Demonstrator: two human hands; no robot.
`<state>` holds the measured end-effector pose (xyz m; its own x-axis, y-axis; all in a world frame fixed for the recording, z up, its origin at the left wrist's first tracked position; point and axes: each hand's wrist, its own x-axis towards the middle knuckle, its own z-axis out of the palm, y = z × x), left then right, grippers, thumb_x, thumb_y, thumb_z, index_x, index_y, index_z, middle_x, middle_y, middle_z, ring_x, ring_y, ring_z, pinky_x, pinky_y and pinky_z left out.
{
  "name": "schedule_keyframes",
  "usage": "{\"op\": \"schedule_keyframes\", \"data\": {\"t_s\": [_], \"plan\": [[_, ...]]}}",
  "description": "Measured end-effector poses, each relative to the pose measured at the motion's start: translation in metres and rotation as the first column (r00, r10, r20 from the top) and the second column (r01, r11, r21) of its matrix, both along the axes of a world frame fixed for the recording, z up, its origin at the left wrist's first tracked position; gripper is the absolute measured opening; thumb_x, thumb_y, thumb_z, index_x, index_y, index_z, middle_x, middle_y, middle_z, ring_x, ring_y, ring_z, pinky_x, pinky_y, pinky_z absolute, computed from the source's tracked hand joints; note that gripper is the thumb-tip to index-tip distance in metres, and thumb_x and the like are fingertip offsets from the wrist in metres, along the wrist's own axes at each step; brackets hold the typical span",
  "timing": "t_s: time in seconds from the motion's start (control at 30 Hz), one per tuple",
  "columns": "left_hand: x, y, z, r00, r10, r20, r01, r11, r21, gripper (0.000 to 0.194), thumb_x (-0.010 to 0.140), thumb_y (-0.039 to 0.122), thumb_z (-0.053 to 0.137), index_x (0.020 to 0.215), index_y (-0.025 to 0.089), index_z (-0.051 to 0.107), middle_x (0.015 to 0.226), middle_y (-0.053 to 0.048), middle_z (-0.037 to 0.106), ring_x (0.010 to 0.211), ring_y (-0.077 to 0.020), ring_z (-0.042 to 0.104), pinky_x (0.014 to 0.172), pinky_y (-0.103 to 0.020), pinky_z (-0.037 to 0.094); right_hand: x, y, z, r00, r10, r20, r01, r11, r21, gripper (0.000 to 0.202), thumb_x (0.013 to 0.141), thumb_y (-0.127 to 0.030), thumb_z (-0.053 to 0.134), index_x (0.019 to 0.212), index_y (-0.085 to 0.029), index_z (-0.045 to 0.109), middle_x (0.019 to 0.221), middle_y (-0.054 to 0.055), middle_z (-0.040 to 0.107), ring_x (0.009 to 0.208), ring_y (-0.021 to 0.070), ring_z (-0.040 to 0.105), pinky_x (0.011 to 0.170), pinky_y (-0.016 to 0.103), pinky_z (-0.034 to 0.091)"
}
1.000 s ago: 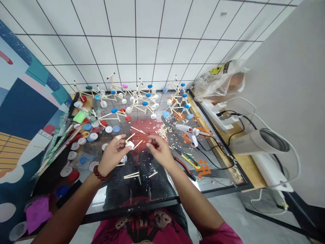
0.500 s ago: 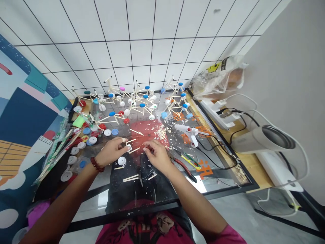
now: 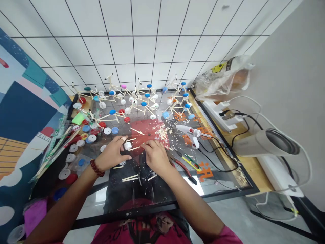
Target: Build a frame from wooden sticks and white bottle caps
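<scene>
My left hand, with a red bead bracelet on its wrist, has thumb and fingers spread around a white bottle cap. Thin wooden sticks reach from the cap toward my right hand. The fingertips of that hand are pinched together at the stick's end; whether they grip it is too small to tell. Another stick pair lies just beyond on the glass table. Nearer my body rest more loose sticks.
Stick-and-cap figures stand along the back. Loose caps crowd the left side. To the right lie a glue gun, red-handled pliers, a yellow cutter, cables, a power strip and a white cylinder. Wood crumbs litter the middle.
My left thumb has moved off the white cap and down, widening the gap to the fingers. My right fingers have drawn closer together. The whole view has shifted slightly.
</scene>
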<state>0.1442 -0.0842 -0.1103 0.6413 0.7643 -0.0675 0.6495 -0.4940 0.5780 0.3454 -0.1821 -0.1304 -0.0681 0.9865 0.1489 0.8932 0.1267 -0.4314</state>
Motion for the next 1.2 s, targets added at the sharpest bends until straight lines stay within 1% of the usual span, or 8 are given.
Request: {"op": "schedule_keyframes", "data": {"t_s": [0.1, 0.2, 0.4, 0.53, 0.63, 0.77, 1.03, 1.2], "plan": [[-0.006, -0.003, 0.002, 0.999, -0.018, -0.032, 0.019, 0.999, 0.028, 0.080, 0.070, 0.024, 0.079, 0.142, 0.019, 0.042, 0.124, -0.012, 0.055, 0.090, -0.0215, 0.063, 0.080, -0.035, 0.054, -0.001, -0.012, 0.012, 0.982, 0.170, -0.078, -0.175, 0.982, -0.067, 0.021, 0.092, -0.015, 0.052, 0.102, -0.021, 0.070, 0.096, 0.005, 0.066, 0.088, 0.0181, 0.057, 0.080, 0.031, 0.040], [-0.017, -0.008, 0.004, 0.996, -0.028, -0.087, 0.032, 0.998, 0.049, 0.088, 0.072, 0.027, 0.077, 0.149, 0.020, 0.033, 0.123, -0.012, 0.058, 0.098, -0.0261, 0.064, 0.086, -0.039, 0.052, -0.012, -0.023, 0.022, 0.948, 0.318, -0.027, -0.318, 0.937, -0.147, 0.014, 0.092, -0.022, 0.057, 0.093, -0.022, 0.071, 0.089, 0.003, 0.066, 0.083, 0.0169, 0.057, 0.076, 0.030, 0.038], [-0.032, -0.012, 0.005, 0.998, 0.001, -0.068, 0.004, 0.998, 0.070, 0.079, 0.077, 0.033, 0.072, 0.146, 0.021, 0.037, 0.131, -0.012, 0.057, 0.112, -0.0294, 0.061, 0.092, -0.042, 0.051, -0.032, -0.035, 0.019, 0.915, 0.385, 0.119, -0.361, 0.914, -0.184, 0.015, 0.092, -0.019, 0.055, 0.084, -0.019, 0.067, 0.087, 0.003, 0.066, 0.080, 0.0177, 0.058, 0.073, 0.032, 0.036], [-0.023, -0.006, -0.001, 0.998, -0.011, 0.067, 0.001, 0.990, 0.144, 0.071, 0.078, 0.034, 0.070, 0.142, 0.022, 0.042, 0.140, -0.011, 0.052, 0.132, -0.0296, 0.048, 0.108, -0.045, 0.043, -0.018, -0.034, 0.019, 0.953, 0.295, 0.069, -0.286, 0.951, -0.119, 0.010, 0.086, -0.014, 0.058, 0.081, -0.018, 0.066, 0.085, 0.004, 0.065, 0.080, 0.0174, 0.059, 0.074, 0.030, 0.039], [-0.017, -0.002, -0.008, 0.994, -0.023, 0.111, 0.004, 0.987, 0.163, 0.071, 0.078, 0.031, 0.070, 0.142, 0.021, 0.042, 0.142, -0.011, 0.052, 0.135, -0.0289, 0.045, 0.112, -0.047, 0.039, 0.003, -0.023, 0.023, 0.992, 0.056, -0.113, -0.063, 0.996, -0.059, 0.014, 0.083, -0.010, 0.057, 0.083, -0.020, 0.067, 0.081, 0.001, 0.066, 0.075, 0.0144, 0.060, 0.070, 0.025, 0.041], [-0.016, -0.001, -0.020, 0.987, -0.014, 0.161, -0.012, 0.987, 0.160, 0.061, 0.080, 0.026, 0.065, 0.138, 0.021, 0.046, 0.138, -0.011, 0.056, 0.130, -0.0278, 0.051, 0.109, -0.047, 0.043, 0.018, 0.000, 0.020, 0.950, -0.162, -0.267, 0.146, 0.986, -0.077, 0.018, 0.079, -0.010, 0.057, 0.087, -0.021, 0.067, 0.075, -0.001, 0.067, 0.068, 0.0136, 0.060, 0.065, 0.022, 0.041], [-0.015, -0.004, -0.030, 0.977, 0.035, 0.208, -0.069, 0.985, 0.160, 0.049, 0.085, 0.025, 0.060, 0.133, 0.022, 0.053, 0.130, -0.009, 0.061, 0.123, -0.0261, 0.057, 0.104, -0.043, 0.047, 0.002, 0.029, 0.015, 0.971, -0.228, -0.071, 0.207, 0.952, -0.224, 0.015, 0.075, -0.012, 0.057, 0.076, -0.022, 0.068, 0.068, -0.001, 0.068, 0.059, 0.0128, 0.058, 0.058, 0.022, 0.034], [-0.017, -0.005, -0.036, 0.976, 0.029, 0.217, -0.068, 0.983, 0.172, 0.050, 0.085, 0.023, 0.060, 0.134, 0.023, 0.051, 0.129, -0.009, 0.060, 0.122, -0.0255, 0.056, 0.103, -0.041, 0.047, -0.002, 0.036, 0.014, 0.977, -0.196, -0.089, 0.168, 0.952, -0.256, 0.016, 0.077, -0.013, 0.056, 0.075, -0.022, 0.069, 0.069, 0.000, 0.069, 0.064, 0.0136, 0.062, 0.061, 0.022, 0.037]]}}
